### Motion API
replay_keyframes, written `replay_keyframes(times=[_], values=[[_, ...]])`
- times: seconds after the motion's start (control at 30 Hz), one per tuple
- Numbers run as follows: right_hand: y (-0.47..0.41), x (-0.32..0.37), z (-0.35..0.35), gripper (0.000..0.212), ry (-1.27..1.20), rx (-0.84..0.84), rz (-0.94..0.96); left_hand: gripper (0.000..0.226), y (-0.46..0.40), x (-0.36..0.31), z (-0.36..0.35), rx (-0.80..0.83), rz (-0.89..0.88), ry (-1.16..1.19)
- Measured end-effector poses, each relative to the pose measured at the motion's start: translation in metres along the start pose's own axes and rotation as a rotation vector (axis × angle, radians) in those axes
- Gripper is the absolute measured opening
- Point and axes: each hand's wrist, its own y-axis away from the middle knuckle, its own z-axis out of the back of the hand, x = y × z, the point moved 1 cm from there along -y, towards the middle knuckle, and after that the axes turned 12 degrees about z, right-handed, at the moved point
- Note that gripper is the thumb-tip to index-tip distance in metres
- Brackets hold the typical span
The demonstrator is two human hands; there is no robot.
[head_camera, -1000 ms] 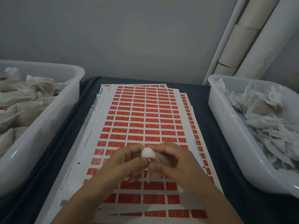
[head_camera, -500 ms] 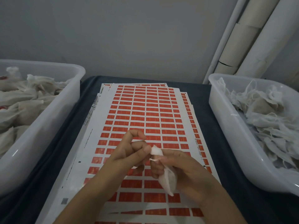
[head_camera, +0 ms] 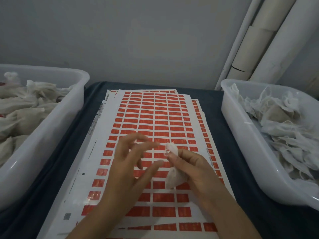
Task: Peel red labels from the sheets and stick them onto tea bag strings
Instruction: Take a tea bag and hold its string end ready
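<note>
We see a stack of label sheets (head_camera: 151, 135) lying on the dark cloth-covered table (head_camera: 215, 104), long axis running from near to far, the sheets slightly fanned so their far and right edges step out from one another. Rows of red labels (head_camera: 160, 118) cover the top sheet; pale marks show on each label, but we cannot read them. Small black print and a barcode-like strip run along the left white margin, too fine to make out, and along the right margin we can pick out digits resembling "0802-1600", though not with certainty.

Our right hand (head_camera: 195, 168) pinches a white tea bag (head_camera: 174, 173) over the near part of the sheets, fingers curled round its gathered neck. The bag's long axis runs near to far, tuft pointing away and the fuller body hanging toward us. Our left hand (head_camera: 131, 163) hovers just beside it with fingers spread and blurred; we cannot tell whether anything sits on a fingertip.

A white tub (head_camera: 51, 128) at left holds tied tea bags; another white tub (head_camera: 241, 135) at right holds looser, crumpled ones.
</note>
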Motion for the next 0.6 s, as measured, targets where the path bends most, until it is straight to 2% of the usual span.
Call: replay_keyframes(times=[0.1,0.27,0.37,0.4,0.47,0.57,0.6], values=[[0.001,-0.001,-0.004,0.031,0.024,0.042,0.019,0.026,0.006,0.000,-0.004,-0.029,-0.099,-0.143],[0.002,-0.001,-0.004,0.029,0.038,0.058,0.038,0.015,0.006,0.006,-0.002,-0.083,-0.135,-0.254],[0.003,0.000,-0.004,0.026,0.054,0.058,0.070,0.006,0.008,0.007,-0.006,-0.052,-0.121,-0.288],[0.003,0.001,-0.005,0.026,0.056,0.049,0.073,0.008,0.008,0.007,-0.008,0.008,-0.057,-0.263],[0.002,0.002,-0.004,0.024,0.044,0.039,0.076,0.017,0.006,0.007,-0.011,0.218,0.249,-0.089],[0.000,0.003,0.000,0.026,0.063,-0.003,0.053,0.022,0.000,0.016,-0.007,0.550,0.858,0.527],[-0.001,0.003,0.002,0.028,0.072,-0.018,0.050,0.022,-0.001,0.018,-0.004,0.611,0.953,0.768]])
